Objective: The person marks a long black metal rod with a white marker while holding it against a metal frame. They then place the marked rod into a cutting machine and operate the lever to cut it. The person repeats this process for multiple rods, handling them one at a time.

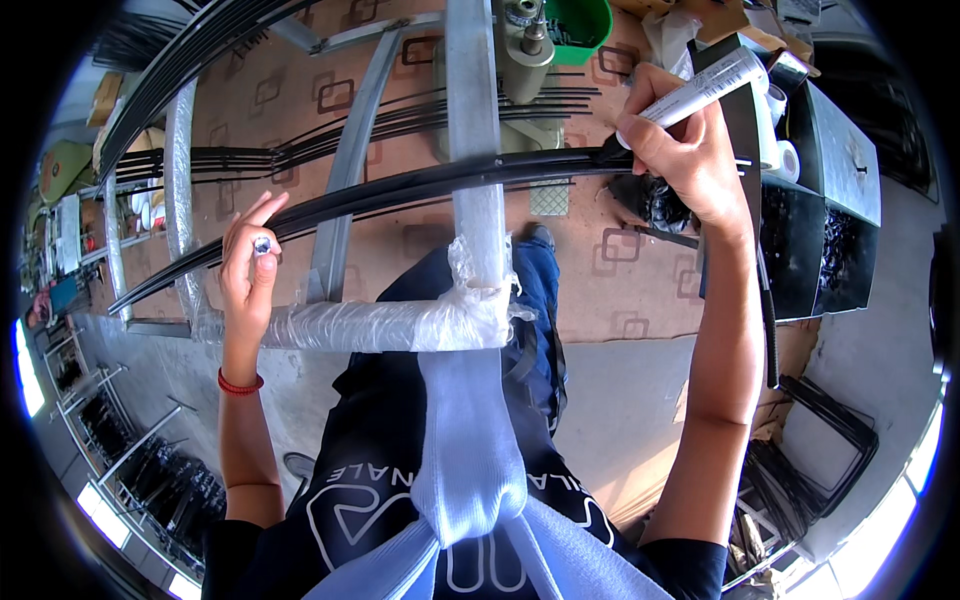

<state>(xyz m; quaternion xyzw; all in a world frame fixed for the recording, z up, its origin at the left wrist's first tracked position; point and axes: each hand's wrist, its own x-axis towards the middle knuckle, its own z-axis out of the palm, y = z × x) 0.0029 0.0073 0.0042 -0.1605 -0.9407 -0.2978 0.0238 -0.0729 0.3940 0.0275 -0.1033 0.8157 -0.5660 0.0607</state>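
Draped nearest the camera, a pale blue cloth [470, 450] is hanging; beyond it, the right hand [690, 160] is gripping a white tube [700, 88] against long black strips [400, 190], while the left hand [250, 265] is pinching a small cap [262, 244] beside a plastic-wrapped metal frame [400, 325].

A: Where does the view look from?

B: From the person's head, facing steeply down over the chest and legs to the floor [640, 370].

A: How near is it?

B: Close. The forearms rise from the lower edge, and the metal frame [470, 150] sits right under the lens. The fisheye bends straight edges toward the rim.
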